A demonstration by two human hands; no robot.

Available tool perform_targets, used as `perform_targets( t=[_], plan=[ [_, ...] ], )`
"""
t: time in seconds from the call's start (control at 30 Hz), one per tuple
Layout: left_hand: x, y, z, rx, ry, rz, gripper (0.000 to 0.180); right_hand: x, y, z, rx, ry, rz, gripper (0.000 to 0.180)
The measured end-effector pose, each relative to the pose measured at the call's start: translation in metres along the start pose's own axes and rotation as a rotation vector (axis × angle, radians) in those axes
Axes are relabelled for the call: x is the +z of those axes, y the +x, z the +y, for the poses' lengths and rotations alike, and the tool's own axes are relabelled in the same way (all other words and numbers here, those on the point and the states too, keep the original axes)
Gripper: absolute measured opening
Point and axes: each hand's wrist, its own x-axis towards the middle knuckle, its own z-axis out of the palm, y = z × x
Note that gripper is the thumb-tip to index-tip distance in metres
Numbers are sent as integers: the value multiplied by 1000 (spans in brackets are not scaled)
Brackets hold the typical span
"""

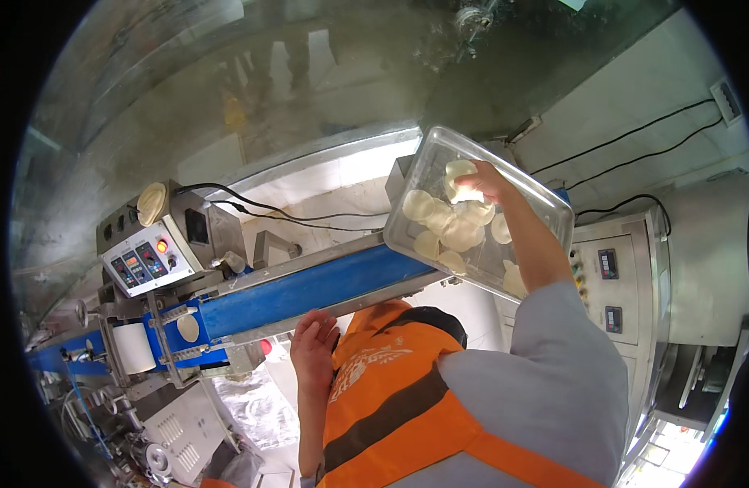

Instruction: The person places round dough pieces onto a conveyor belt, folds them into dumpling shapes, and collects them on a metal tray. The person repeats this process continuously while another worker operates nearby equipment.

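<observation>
My right hand [486, 180] reaches into a clear, shallow plastic tray [557, 215] at the far end of the belt. Its fingers are closed on a pale flat dough round [458, 183]. More dough rounds [460, 232] lie overlapping in the tray, and several sit apart along its sides. My left hand [313, 350] hangs beside the belt's near edge, loosely curled with fingers apart and nothing visible in it. A single dough round [187, 327] rests on the blue conveyor belt [309, 286] at the left, by the metal guides.
A control box [151, 256] with a lit red button stands behind the belt, a pale round disc [152, 203] on top. Near the left end is a white roller [134, 348]. Black cables [309, 218] run behind the belt. A steel cabinet [614, 281] stands at my right.
</observation>
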Motion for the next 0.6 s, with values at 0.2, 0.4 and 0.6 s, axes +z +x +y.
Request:
perform_targets(
  t=[0.2, 0.4, 0.6],
  plan=[
    [57, 31, 0, -102, 29, -346, 46, 76, -76, -83, -110, 41, -146, 51],
    [88, 50, 7, -376, -541, -685, 68, 212, -131, -112, -214, 68, -600, 43],
    [34, 14, 30, -214, -680, -457, 73, 310, -141, -85, -1122, -618, -299, 19]
  ],
)
